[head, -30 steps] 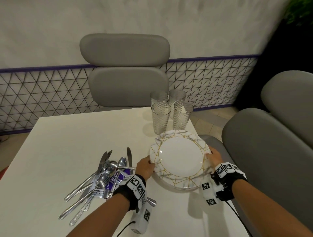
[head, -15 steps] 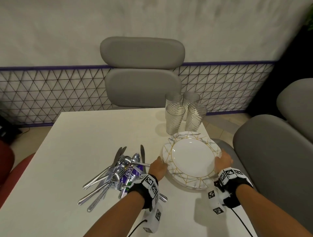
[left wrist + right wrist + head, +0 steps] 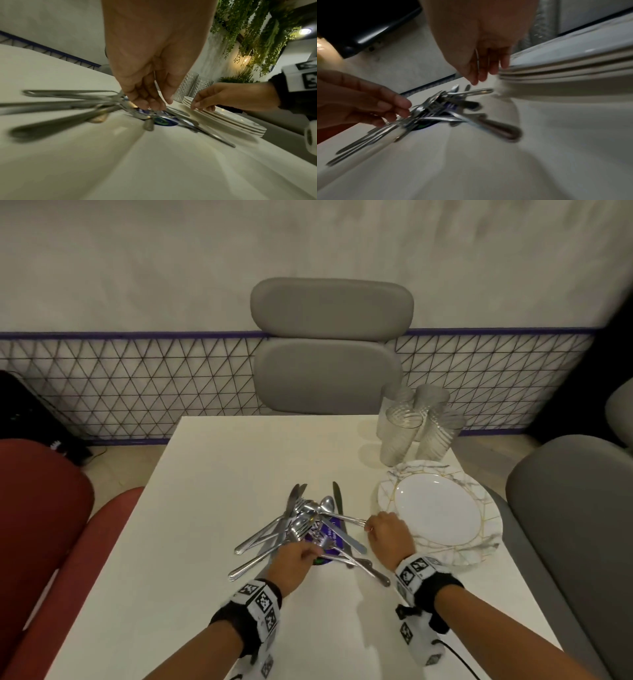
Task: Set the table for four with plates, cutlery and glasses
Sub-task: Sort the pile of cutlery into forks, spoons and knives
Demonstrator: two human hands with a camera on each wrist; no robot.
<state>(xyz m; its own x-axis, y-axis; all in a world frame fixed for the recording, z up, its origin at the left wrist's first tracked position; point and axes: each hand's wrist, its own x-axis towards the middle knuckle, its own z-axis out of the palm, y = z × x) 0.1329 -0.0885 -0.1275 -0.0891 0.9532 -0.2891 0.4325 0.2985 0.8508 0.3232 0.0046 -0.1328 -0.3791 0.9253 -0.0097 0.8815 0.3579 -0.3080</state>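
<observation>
i find the cutlery pile [image 3: 308, 529] heaped at the centre of the tabletop [image 3: 205, 508], knives, forks and spoons crossed over one another on a small dark purple mat [image 3: 330, 534]. my left hand [image 3: 294, 559] is down on the near side of the heap, fingertips [image 3: 150, 104] curled in among the tines and handles; i judge it is pinching one or more pieces, though blur hides exactly which. my right hand [image 3: 387, 530] sits between the heap and the stack of plates [image 3: 442, 508] at 3 o'clock, fingers loosely bent, gripping nothing i can confirm. the glasses [image 3: 414, 426] stand clustered at 1 o'clock, just behind the plates. handling, as i judge it: the steel pieces are stiff, smooth and slippery, and being interlocked they will drag neighbours along; taking each by its handle mid-length and lifting clear should separate them. the plates look rigid, fairly heavy as a stack and breakable, best gripped at opposite rims. the glasses look light and easy to tip. the plate stack sits near the tabletop's right edge, with a grey chair [image 3: 565, 525] close alongside, so i would carry inward. the open room lies from 9 to 12 o'clock.
</observation>
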